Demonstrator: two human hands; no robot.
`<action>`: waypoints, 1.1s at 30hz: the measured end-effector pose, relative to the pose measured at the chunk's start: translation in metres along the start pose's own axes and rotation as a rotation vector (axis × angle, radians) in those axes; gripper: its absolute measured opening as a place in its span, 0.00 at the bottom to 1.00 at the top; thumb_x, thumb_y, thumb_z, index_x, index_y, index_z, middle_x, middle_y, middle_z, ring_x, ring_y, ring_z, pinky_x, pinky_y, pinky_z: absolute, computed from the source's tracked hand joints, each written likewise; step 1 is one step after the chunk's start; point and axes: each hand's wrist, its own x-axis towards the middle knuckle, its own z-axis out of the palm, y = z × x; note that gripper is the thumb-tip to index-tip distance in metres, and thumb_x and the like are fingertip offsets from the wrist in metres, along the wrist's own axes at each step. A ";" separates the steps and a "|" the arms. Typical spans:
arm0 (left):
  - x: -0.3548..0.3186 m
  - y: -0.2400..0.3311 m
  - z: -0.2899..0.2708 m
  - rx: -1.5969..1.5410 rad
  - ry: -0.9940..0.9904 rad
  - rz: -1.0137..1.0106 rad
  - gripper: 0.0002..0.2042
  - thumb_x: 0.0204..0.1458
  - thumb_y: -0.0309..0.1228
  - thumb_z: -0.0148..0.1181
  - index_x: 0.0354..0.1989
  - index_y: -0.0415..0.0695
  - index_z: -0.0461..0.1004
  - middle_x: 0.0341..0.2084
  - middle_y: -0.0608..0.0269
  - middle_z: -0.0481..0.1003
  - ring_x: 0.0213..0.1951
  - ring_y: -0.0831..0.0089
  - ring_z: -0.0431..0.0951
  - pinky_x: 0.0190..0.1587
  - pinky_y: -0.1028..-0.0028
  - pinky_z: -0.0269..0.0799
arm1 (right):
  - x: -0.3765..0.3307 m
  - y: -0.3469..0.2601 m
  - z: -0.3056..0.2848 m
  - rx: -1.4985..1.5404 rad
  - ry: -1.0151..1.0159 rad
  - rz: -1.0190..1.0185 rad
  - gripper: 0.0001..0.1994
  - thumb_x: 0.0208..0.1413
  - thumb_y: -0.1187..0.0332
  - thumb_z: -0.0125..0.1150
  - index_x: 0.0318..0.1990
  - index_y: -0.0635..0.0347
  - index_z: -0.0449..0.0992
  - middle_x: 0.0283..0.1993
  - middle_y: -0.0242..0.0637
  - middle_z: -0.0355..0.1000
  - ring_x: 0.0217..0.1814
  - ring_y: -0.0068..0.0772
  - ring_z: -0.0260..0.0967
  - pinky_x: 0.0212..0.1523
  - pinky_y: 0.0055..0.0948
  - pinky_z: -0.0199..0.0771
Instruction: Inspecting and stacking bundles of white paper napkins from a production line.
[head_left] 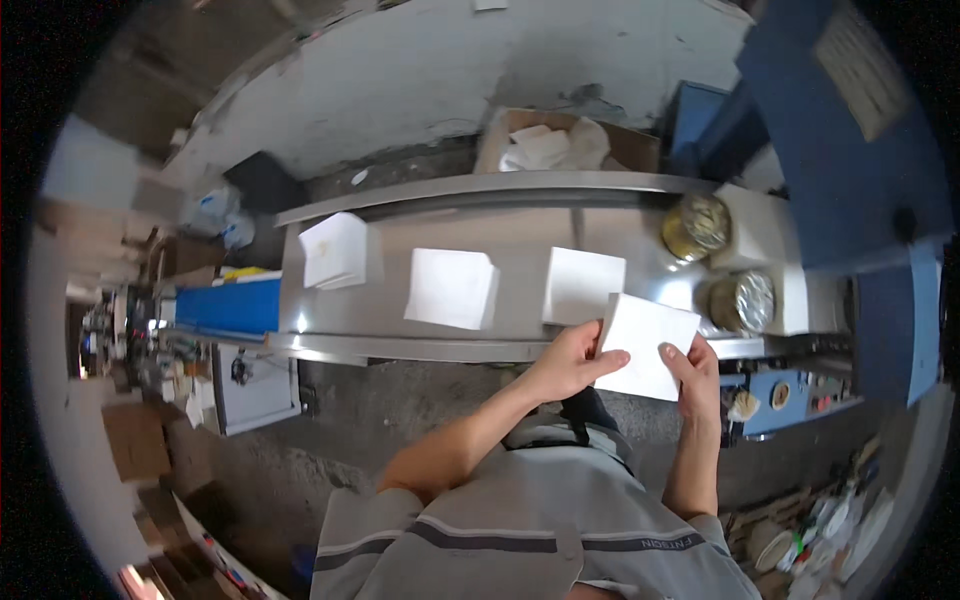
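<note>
A white square pad [648, 345] is held over the near edge of the table [520, 285], partly overlapping the nearest of the laid pads in view. It is grasped at opposite sides by the fingers of the left hand [575, 365] and the right hand [695, 375], thumbs pressed on top and the fingers spread only to its thickness. Three similar pads, left [335, 250], middle [447, 288] and right [583, 280], are already set out in a row; only the held one appears left to be placed. Two gold-toned cylinders [697, 228] [742, 302] are stood farther right.
</note>
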 end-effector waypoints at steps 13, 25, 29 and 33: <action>-0.107 0.008 -0.077 -0.043 0.123 0.009 0.16 0.60 0.30 0.55 0.53 0.35 0.67 0.37 0.61 0.77 0.38 0.79 0.75 0.36 0.77 0.75 | 0.002 0.021 0.111 -0.048 -0.203 0.067 0.20 0.52 0.75 0.65 0.53 0.68 0.71 0.45 0.39 0.76 0.44 0.26 0.74 0.46 0.27 0.75; -0.195 0.014 -0.212 -0.109 0.008 0.035 0.21 0.58 0.32 0.59 0.55 0.30 0.66 0.29 0.62 0.76 0.30 0.80 0.74 0.34 0.79 0.72 | -0.064 0.095 0.240 -0.068 0.096 0.024 0.20 0.54 0.69 0.64 0.53 0.68 0.70 0.44 0.37 0.76 0.43 0.27 0.75 0.44 0.26 0.75; -0.202 0.015 -0.226 -0.261 -0.056 -0.023 0.20 0.59 0.37 0.58 0.53 0.33 0.68 0.29 0.66 0.75 0.31 0.82 0.74 0.33 0.80 0.71 | -0.076 0.097 0.269 -0.041 0.113 0.025 0.21 0.54 0.70 0.63 0.54 0.68 0.69 0.45 0.38 0.76 0.43 0.27 0.74 0.45 0.25 0.74; -0.198 0.008 -0.231 -0.064 -0.065 -0.002 0.19 0.58 0.37 0.59 0.50 0.33 0.70 0.30 0.66 0.76 0.31 0.82 0.74 0.33 0.80 0.70 | -0.081 0.101 0.282 -0.039 0.077 -0.003 0.19 0.54 0.73 0.62 0.54 0.68 0.70 0.45 0.39 0.76 0.44 0.26 0.74 0.44 0.25 0.74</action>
